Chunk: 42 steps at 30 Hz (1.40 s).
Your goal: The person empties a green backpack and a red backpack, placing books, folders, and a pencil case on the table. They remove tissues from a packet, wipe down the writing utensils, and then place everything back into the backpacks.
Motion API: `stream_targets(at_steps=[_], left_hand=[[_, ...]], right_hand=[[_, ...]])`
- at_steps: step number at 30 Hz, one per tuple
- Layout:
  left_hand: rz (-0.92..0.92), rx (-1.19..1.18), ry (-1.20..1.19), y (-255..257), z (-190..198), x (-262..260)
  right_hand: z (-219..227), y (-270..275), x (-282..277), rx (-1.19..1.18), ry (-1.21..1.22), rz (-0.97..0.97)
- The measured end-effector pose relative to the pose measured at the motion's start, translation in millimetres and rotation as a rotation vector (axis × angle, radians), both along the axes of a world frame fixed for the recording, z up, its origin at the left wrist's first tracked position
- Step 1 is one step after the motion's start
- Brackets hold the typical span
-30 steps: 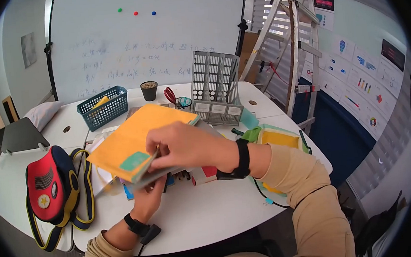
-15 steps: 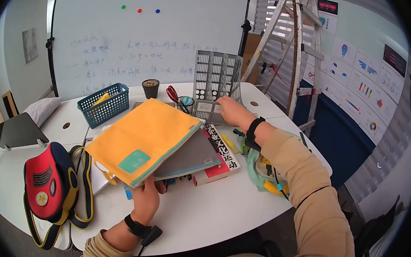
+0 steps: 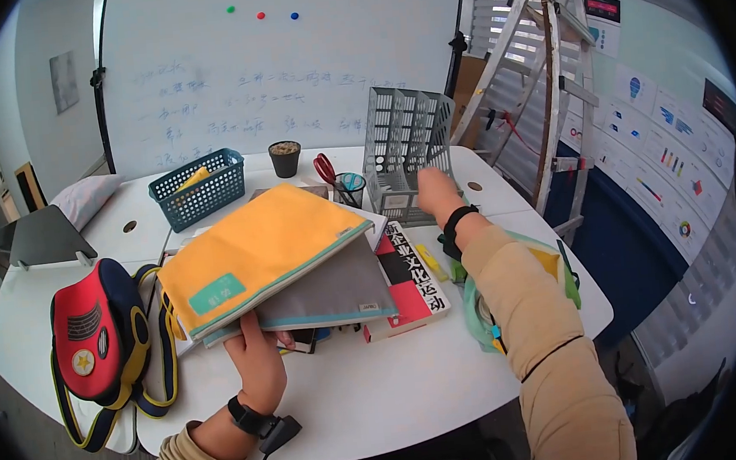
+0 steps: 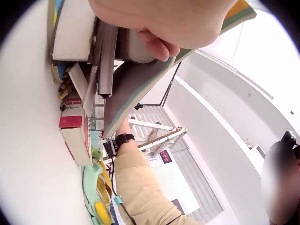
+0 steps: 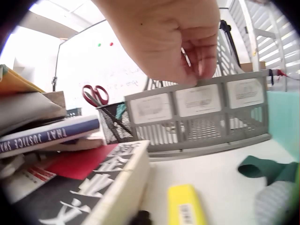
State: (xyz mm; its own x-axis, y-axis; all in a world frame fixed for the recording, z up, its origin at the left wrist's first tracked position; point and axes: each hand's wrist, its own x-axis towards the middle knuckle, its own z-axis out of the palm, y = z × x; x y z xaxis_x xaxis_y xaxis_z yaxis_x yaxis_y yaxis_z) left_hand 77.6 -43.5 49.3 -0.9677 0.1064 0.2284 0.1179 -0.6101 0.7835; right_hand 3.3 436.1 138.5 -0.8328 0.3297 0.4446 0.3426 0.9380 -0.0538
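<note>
My left hand [image 3: 257, 360] grips the near edge of two stacked zip document pouches. On top lies the yellow one [image 3: 256, 239] with a green label; the grey one [image 3: 325, 289] with a blue edge shows beneath it. In the left wrist view the fingertips [image 4: 161, 50] curl against the grey pouch, its far end lifted off the table. At the back right, my right hand [image 3: 439, 194] pinches the top of the low front wall of a grey file rack [image 5: 199, 101]. Three white label cards line that wall, and the rack's base rests on the table.
Books lie under the pouches, among them a thick red-and-black one [image 3: 411, 283]. A pen cup with red scissors [image 3: 324, 168], a potted plant [image 3: 285, 159] and a teal basket [image 3: 198, 191] stand behind. A red backpack [image 3: 91, 338] sits left, a green-and-yellow bag [image 3: 482, 312] right.
My right hand has left the pouches, reached forward right to the file rack and taken hold of its front wall. My left hand keeps its hold; the grey pouch shows more.
</note>
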Motion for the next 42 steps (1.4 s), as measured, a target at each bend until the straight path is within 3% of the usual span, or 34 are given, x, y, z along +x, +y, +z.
stream_targets(at_steps=[2,5,9,12,15,18,22,26,30,33,38,42], left_hand=[[0.019,0.022,-0.042,0.5,1.6,0.6],[0.038,-0.070,-0.050,-0.6,-7.4,-2.7],[0.101,-0.095,-0.028,6.3,2.7,5.5],[0.074,-0.108,-0.014,4.8,0.0,2.4],[0.017,-0.134,0.001,-0.3,-6.5,-1.5],[-0.003,-0.142,0.019,-2.4,-7.1,-2.2],[0.031,-0.116,0.010,1.1,2.4,0.9],[0.054,-0.121,0.013,2.1,4.3,0.7],[0.059,-0.121,0.015,1.7,0.1,-2.2],[0.062,-0.117,0.007,4.2,3.1,-0.9],[0.019,-0.168,-0.005,-1.4,-8.1,-9.9],[0.016,-0.158,-0.004,-2.3,-9.9,-12.9]], right_hand=[[-1.7,-13.4,-18.0,0.066,0.149,0.108],[-13.7,-30.5,-53.2,-0.099,0.138,0.481],[-29.5,-65.3,-81.6,0.030,-0.054,0.292],[-16.1,-89.4,-78.3,0.125,-0.203,0.126],[-10.8,-92.4,-79.3,0.110,-0.136,0.132],[-10.5,-84.3,-77.4,-0.056,0.056,0.329],[18.5,-95.2,-51.7,-0.187,0.207,0.387],[54.6,-94.6,-9.9,-0.110,0.268,0.433],[71.3,-84.6,29.0,-0.025,0.166,0.496],[86.8,-94.9,66.4,-0.118,-0.034,0.490],[96.4,-96.1,95.9,0.194,-0.275,0.453],[95.4,-80.1,104.2,0.439,-0.341,0.559]])
